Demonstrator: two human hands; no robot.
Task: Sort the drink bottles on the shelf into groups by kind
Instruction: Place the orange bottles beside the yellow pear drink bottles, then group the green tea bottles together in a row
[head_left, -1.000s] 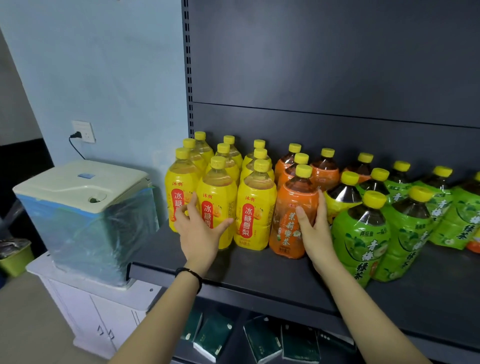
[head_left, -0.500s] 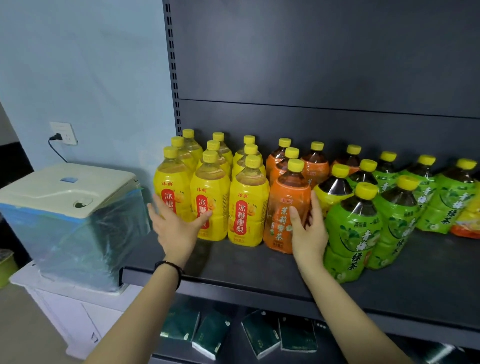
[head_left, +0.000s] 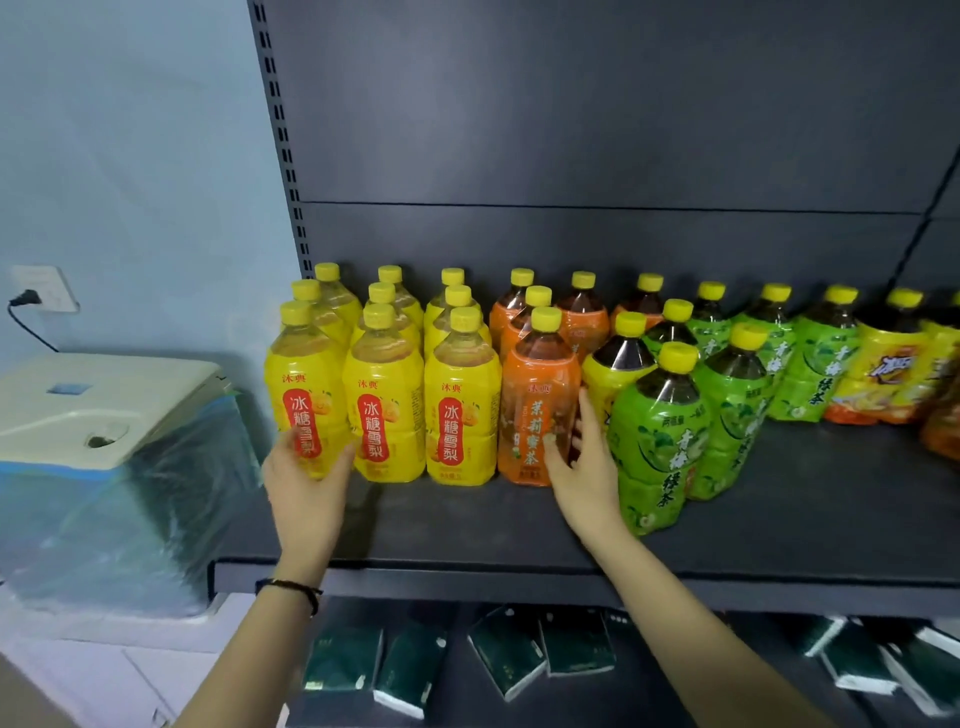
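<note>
Single head-worn view, looking forward and slightly down, close to the shelf, bottle rows just beyond the fingers.

Our left hand has slid from the second yellow bottle toward nine o'clock, onto the end yellow bottle. Our right hand has dropped lower on the orange bottle.

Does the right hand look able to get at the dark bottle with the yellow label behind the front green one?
Probably not directly: the front green bottle and orange bottle crowd the yellow-label bottle; the right hand sits low between them.
</note>
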